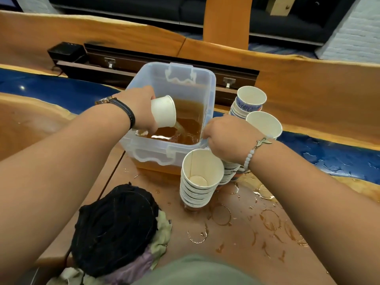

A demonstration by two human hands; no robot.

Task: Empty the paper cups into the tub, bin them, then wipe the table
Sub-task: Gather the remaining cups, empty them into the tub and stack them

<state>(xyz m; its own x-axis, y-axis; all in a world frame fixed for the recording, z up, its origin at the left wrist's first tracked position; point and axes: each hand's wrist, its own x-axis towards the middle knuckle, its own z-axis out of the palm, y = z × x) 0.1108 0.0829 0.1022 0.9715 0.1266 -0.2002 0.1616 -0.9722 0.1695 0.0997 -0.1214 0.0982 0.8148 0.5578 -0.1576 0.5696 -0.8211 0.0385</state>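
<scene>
Well, the head view looks down past both bare arms at a wooden desk (242,249) marked with brown rings (221,214) and drips. A clear plastic tub (156,79) stands at the middle of it, lid off, with a latch flap on its near and far walls. It is part full of brown liquid (185,130).

The left hand (141,110) is over the tub's left side. Its grip is closed round a white paper cup (164,111), which is tipped mouth down toward the right, and a thin stream runs from its lip into the liquid. A black band (125,112) sits on that wrist.

The right hand (224,140) is at the tub's near right corner with its fingers curled. Its grip seems to be on the tub's rim, though the fingertips are hidden behind the knuckles. A bead bracelet (249,157) is on that wrist.

Just beside the same corner stands the near stack (200,182) of nested empty cups, upright, with a little residue in the top one. A second stack (228,173) is partly hidden under the right hand. Beyond the hand, by the tub's right wall, are a blue-patterned stack (248,99) and a white-topped stack (265,124) just nearer than it.

At the near left a black cloth (115,227) lies on a pale green cloth (162,233). A glossy blue band (329,155) runs across the desk on either side of the tub
</scene>
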